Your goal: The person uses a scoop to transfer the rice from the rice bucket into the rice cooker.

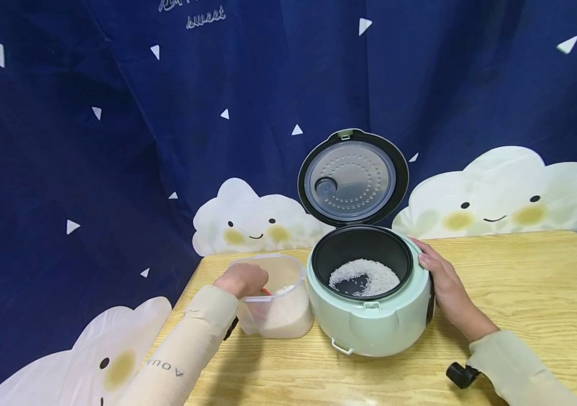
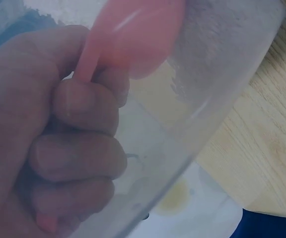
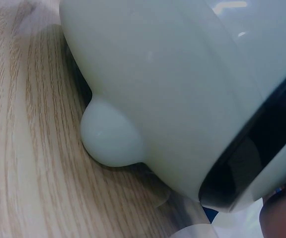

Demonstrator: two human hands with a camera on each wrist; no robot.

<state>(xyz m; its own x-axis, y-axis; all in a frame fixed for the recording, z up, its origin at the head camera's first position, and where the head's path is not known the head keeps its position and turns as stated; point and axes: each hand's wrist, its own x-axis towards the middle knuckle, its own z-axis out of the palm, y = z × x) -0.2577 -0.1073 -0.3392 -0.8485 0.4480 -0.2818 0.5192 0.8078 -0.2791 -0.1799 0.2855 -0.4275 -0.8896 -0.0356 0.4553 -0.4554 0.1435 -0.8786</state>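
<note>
Meanwhile left hand [image 1: 240,278] grips spoon [image 2: 133,37]; right hand [image 1: 443,287] apparently steadies cooker [image 1: 369,316].

Your head view is evenly, softly lit and sharp, with mild edge bending; both wrist views are blurred close-ups; faint glare marks the rice cooker [image 3: 182,74].

A light wooden table [image 1: 522,282] with visible grain carries everything here. On it stands a mint-green rice cooker [image 1: 369,321], lid up, its rounded foot planted on the wood. Just beside the cooker, at its left, sits a clear plastic container of rice [image 1: 280,313], its wall close against the cooker's side.
</note>
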